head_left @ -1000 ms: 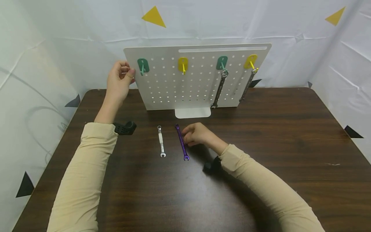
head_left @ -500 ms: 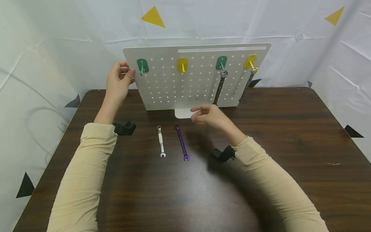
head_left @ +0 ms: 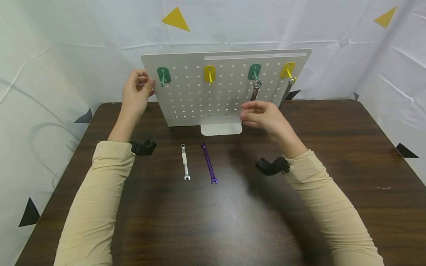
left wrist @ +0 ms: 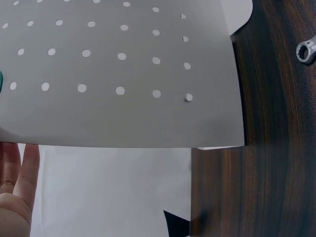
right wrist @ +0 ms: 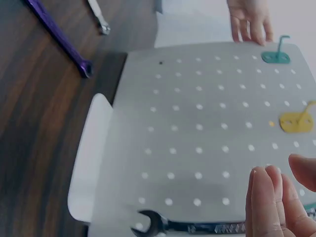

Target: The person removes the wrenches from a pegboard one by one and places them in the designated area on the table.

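Observation:
My left hand (head_left: pixel 134 94) pinches the left edge of a grey pegboard (head_left: pixel 216 101) that stands on the table. In the left wrist view, its fingers (left wrist: pixel 27 173) reach up to the board's edge. A dark metallic combination wrench (head_left: pixel 254 95) hangs from the right green hook (head_left: pixel 254 70). My right hand (head_left: pixel 266 117) is at this wrench and covers its lower part in the head view. In the right wrist view, the thumb stands apart from the straight fingers (right wrist: pixel 264 197), which overlap the wrench's shaft (right wrist: pixel 200 227). Another wrench (head_left: pixel 286 94) hangs from the right yellow hook (head_left: pixel 287 69).
Before the board lie a purple wrench (head_left: pixel 208 162) and a silver wrench (head_left: pixel 185 162) on the dark wooden table (head_left: pixel 186 221). The left green hook (head_left: pixel 163 75) and left yellow hook (head_left: pixel 209 74) bear nothing. The board's white foot (head_left: pixel 221 129) juts forward. White sheeting (head_left: pixel 100 29) stands behind.
My right hand has left the purple wrench, which stays on the table, and moved up and right to the wrench on the right green hook. My left hand has kept its place.

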Action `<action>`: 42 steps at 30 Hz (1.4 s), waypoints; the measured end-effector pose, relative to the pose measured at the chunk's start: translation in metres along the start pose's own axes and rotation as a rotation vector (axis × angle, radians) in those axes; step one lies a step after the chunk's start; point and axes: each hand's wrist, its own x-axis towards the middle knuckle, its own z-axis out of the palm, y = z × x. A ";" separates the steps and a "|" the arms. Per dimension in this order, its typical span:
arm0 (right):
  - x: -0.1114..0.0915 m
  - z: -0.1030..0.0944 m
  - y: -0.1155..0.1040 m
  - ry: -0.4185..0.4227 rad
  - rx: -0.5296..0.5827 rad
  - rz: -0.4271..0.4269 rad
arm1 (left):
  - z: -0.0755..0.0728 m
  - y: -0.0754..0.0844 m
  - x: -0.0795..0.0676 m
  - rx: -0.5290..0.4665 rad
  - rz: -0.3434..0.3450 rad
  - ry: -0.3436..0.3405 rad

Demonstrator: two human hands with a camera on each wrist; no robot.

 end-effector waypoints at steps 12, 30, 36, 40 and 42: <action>-0.005 -0.020 -0.004 0.157 0.262 -0.117 | 0.000 0.001 -0.001 0.004 0.005 0.000; 0.013 -0.019 0.011 0.250 0.119 -0.137 | 0.000 0.000 -0.001 0.003 0.011 -0.003; 0.016 -0.017 0.013 0.222 0.005 -0.141 | 0.000 0.000 -0.001 0.002 0.009 -0.005; 0.017 -0.016 0.015 0.221 0.018 -0.146 | 0.000 0.000 -0.001 0.001 0.011 -0.005; 0.017 -0.016 0.015 0.222 0.033 -0.147 | 0.000 0.000 -0.001 0.007 0.013 -0.006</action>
